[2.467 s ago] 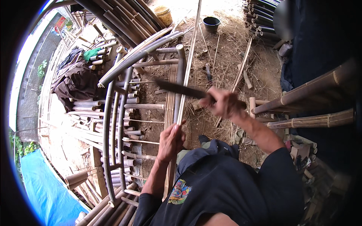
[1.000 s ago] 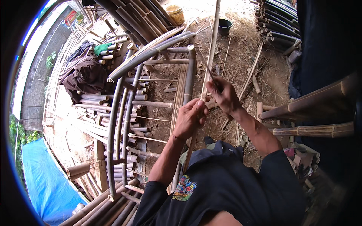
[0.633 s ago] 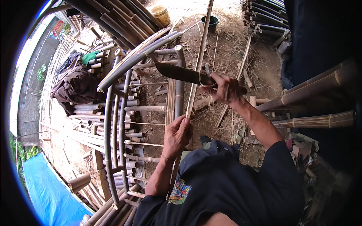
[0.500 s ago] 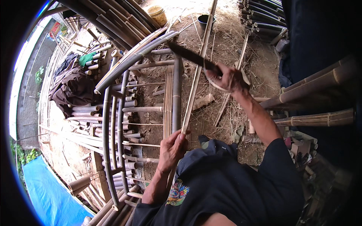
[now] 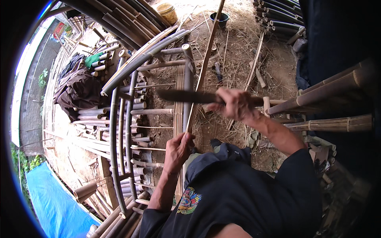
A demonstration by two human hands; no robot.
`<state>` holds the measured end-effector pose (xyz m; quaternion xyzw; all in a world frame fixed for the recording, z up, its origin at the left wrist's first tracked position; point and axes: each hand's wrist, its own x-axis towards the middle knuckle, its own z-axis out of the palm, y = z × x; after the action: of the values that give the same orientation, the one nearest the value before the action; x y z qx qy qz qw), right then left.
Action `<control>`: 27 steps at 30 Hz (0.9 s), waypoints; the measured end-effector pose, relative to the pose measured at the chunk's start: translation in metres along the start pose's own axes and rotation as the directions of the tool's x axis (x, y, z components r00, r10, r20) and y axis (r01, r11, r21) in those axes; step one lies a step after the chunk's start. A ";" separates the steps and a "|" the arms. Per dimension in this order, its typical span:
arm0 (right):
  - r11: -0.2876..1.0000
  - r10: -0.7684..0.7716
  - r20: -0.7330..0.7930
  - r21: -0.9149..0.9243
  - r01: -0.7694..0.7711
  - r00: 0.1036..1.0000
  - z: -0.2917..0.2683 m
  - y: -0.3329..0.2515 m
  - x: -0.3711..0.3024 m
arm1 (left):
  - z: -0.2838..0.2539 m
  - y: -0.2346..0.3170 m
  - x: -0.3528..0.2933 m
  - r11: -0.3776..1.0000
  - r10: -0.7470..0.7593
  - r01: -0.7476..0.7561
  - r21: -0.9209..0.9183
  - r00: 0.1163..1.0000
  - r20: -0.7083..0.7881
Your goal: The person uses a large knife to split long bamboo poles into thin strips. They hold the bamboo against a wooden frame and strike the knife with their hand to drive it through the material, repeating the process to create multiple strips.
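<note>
My left hand (image 5: 179, 152) is closed round the lower end of a long, narrow bamboo strip (image 5: 204, 73), which slants up and away to the top edge. My right hand (image 5: 238, 105) grips a machete (image 5: 186, 96) by its handle. The dark blade, blurred by motion, lies almost level and points left, passing across the strip a little above my left hand. Whether blade and strip touch I cannot tell. Just left of the strip stands a bamboo bench frame (image 5: 129, 119) with round rails and a panel of thin slats (image 5: 179, 85).
Cut bamboo poles (image 5: 93, 117) and a brown cloth (image 5: 77, 92) lie on the left. Thick bamboo poles (image 5: 329, 125) jut in from the right. A yellowish bucket (image 5: 166, 12) and a black bucket (image 5: 219, 19) stand at the back. Shavings litter the dirt floor (image 5: 238, 43).
My right hand has come down and slightly nearer, and the machete has swung from slanting to nearly level. The strip now shows a brown face instead of a pale one.
</note>
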<state>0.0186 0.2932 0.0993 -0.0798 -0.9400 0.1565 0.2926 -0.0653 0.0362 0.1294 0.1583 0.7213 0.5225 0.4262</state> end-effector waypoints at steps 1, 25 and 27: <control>0.992 -0.122 -0.099 -0.029 0.120 0.988 0.013 -0.014 -0.006 | 0.003 -0.005 0.012 0.999 0.040 -0.040 -0.026 0.999 -0.007; 0.062 0.749 0.271 0.879 -0.472 0.605 0.039 -0.071 0.049 | -0.132 -0.051 -0.045 0.962 0.042 0.133 -0.238 0.791 0.610; 0.063 0.706 0.347 0.838 -0.543 0.617 0.048 -0.097 0.048 | -0.108 -0.033 -0.010 0.943 0.116 0.064 -0.328 0.859 0.499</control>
<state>-0.0537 0.2018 0.1198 -0.3190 -0.5414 0.7334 0.2595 -0.1364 -0.0504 0.1138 0.2268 0.4810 0.5815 0.6157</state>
